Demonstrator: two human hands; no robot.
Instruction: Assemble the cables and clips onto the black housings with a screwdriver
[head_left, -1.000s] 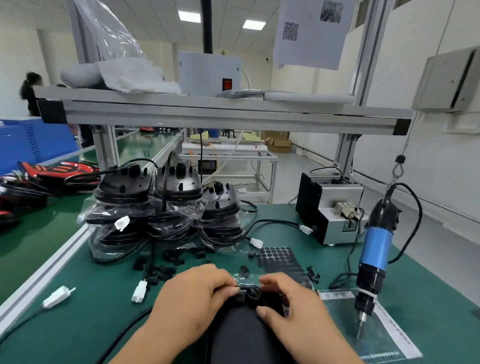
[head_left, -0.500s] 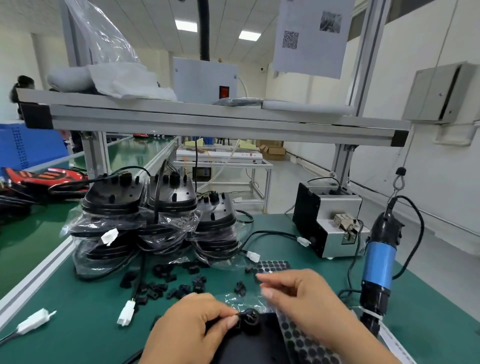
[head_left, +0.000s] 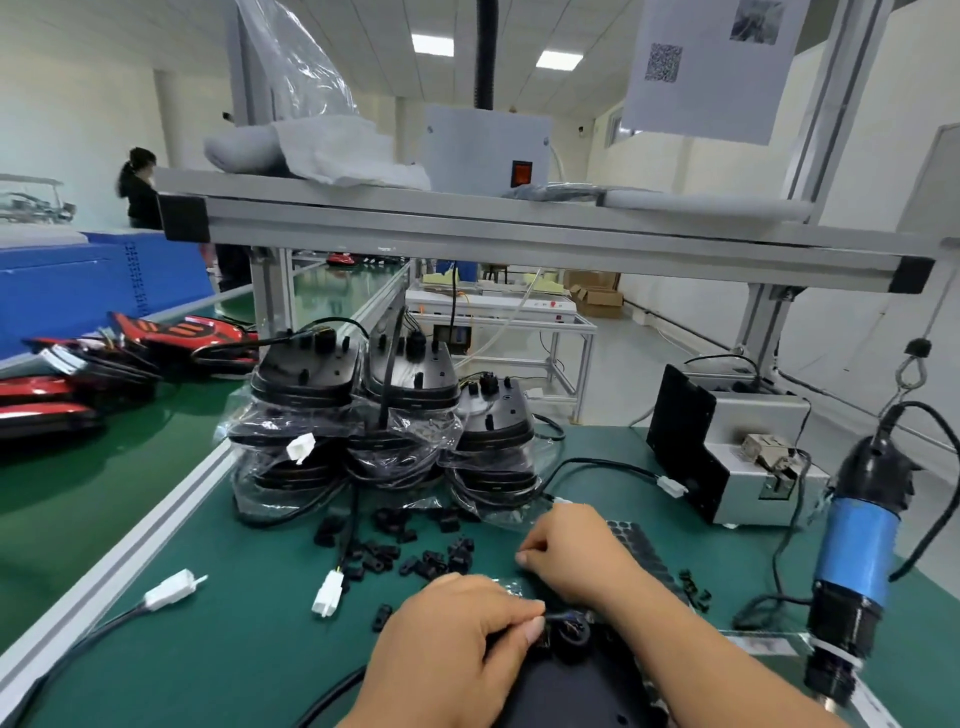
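Note:
A black housing (head_left: 571, 691) lies at the bottom centre on the green mat. My left hand (head_left: 457, 644) pinches a thin black cable (head_left: 563, 617) at the round socket on top of the housing. My right hand (head_left: 571, 556) is stretched forward past the housing, fingers curled down beside the loose black clips (head_left: 415, 558); whether it holds one is hidden. The blue electric screwdriver (head_left: 857, 561) hangs from a hook at the right, untouched.
Several bagged black housings (head_left: 384, 431) are stacked behind the clips. A grey screw feeder (head_left: 748, 457) stands at the back right. A sheet of black pads (head_left: 641, 545) lies by my right hand. White connectors (head_left: 327, 597) trail on the mat. Red parts (head_left: 104, 358) lie on the left belt.
My right hand left the housing and reached forward toward the clips. My left hand kept its pinch at the socket. The view shifted right and down.

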